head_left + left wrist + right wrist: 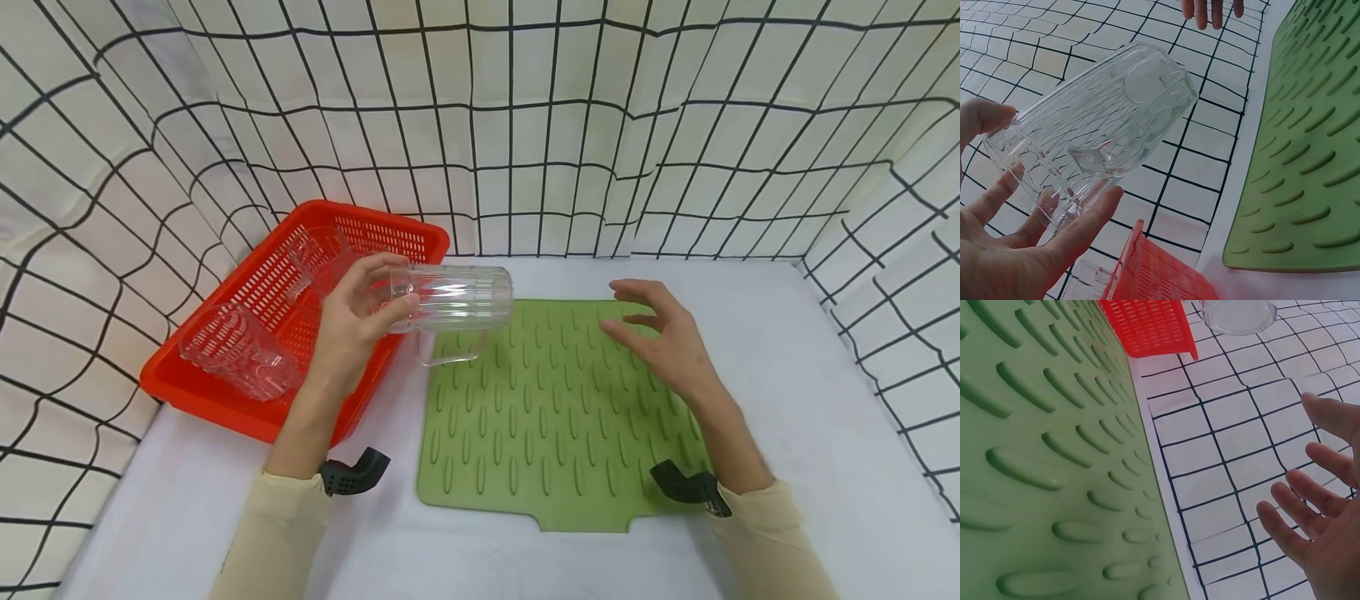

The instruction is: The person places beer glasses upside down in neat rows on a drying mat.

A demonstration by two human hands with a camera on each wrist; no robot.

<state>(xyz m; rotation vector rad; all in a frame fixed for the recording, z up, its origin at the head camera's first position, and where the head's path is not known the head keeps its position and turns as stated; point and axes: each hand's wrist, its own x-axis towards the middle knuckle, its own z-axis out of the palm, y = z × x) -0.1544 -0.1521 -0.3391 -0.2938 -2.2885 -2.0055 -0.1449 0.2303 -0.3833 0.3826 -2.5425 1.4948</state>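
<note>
A clear glass mug (457, 297) lies sideways in the air, its handle hanging down, between the basket and the green mat. My left hand (363, 308) grips it around one end, thumb and fingers on opposite sides. In the left wrist view the ribbed wall of the mug (1094, 115) shows with the fingers around its lower end. My right hand (663, 337) hovers over the right part of the green ridged mat (555, 400), fingers spread and holding nothing. The right wrist view shows the right hand (1325, 494) with its fingers apart.
At the left stands a red plastic basket (217, 412) with two more clear glass mugs, one at the front (243, 354) and one at the back (318, 250). A white cloth covers the table (810, 400). White walls with a black grid net (510, 133) enclose the back and sides.
</note>
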